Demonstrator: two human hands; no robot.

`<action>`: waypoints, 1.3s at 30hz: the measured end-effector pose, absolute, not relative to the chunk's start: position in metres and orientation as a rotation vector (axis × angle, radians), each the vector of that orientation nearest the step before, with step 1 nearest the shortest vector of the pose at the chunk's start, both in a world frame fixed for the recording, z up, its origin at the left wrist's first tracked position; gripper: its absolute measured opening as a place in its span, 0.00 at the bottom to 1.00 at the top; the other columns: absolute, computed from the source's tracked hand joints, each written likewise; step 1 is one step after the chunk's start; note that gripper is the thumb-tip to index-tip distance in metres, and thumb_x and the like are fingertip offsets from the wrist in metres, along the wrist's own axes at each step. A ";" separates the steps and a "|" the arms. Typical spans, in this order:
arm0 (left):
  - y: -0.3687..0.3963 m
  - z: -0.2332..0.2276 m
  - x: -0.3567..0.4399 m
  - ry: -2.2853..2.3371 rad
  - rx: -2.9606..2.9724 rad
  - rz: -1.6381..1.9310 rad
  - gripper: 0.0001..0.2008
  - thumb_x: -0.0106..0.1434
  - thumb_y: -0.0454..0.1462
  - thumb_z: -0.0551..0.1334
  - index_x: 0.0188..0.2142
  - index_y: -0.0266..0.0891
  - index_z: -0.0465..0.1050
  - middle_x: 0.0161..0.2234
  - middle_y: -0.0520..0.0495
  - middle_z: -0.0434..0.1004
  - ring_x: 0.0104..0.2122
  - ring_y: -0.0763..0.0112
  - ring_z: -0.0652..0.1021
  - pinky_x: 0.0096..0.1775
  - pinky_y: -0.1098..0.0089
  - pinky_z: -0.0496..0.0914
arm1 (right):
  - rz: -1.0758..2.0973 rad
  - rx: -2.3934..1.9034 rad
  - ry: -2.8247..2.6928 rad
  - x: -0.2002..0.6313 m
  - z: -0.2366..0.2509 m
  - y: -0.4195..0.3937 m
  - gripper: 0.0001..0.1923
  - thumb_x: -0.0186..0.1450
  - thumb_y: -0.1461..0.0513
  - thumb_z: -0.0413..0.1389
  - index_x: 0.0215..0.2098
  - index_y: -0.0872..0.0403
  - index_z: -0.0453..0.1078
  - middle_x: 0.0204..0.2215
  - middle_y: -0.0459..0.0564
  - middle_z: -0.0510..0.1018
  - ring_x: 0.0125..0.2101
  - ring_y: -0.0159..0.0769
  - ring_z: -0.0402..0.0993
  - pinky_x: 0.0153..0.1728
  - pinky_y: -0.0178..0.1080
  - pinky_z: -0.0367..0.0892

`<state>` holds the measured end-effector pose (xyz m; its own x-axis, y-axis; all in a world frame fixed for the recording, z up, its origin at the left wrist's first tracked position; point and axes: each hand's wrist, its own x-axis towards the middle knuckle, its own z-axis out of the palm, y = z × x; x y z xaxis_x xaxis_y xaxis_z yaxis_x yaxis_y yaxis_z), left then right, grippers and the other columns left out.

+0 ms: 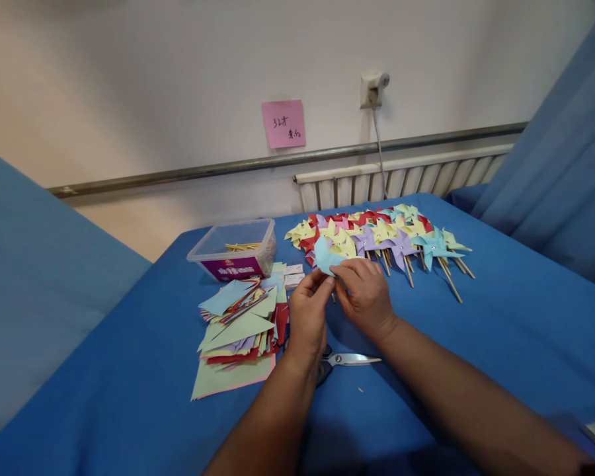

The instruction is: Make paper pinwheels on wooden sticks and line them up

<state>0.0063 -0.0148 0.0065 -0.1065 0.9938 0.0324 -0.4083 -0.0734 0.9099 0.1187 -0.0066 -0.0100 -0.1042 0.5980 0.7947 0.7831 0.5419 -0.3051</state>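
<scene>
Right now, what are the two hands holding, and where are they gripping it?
Both the left hand and right hand pinch a light blue paper pinwheel along its lower edge.

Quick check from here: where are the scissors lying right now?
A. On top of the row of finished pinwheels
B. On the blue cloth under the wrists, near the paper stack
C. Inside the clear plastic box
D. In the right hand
B: the scissors lie flat on the blue cloth, partly hidden under the left hand, just right of the paper stack; both hands hold a light blue paper piece instead.
</scene>
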 end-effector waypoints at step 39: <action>-0.015 -0.002 0.004 0.999 0.748 1.285 0.18 0.42 0.39 0.75 0.32 0.31 0.79 0.28 0.44 0.81 0.24 0.72 0.75 0.31 0.72 0.69 | 1.037 -1.097 -1.075 0.115 -0.019 -0.003 0.14 0.55 0.52 0.63 0.26 0.55 0.71 0.22 0.42 0.72 0.24 0.31 0.65 0.28 0.35 0.61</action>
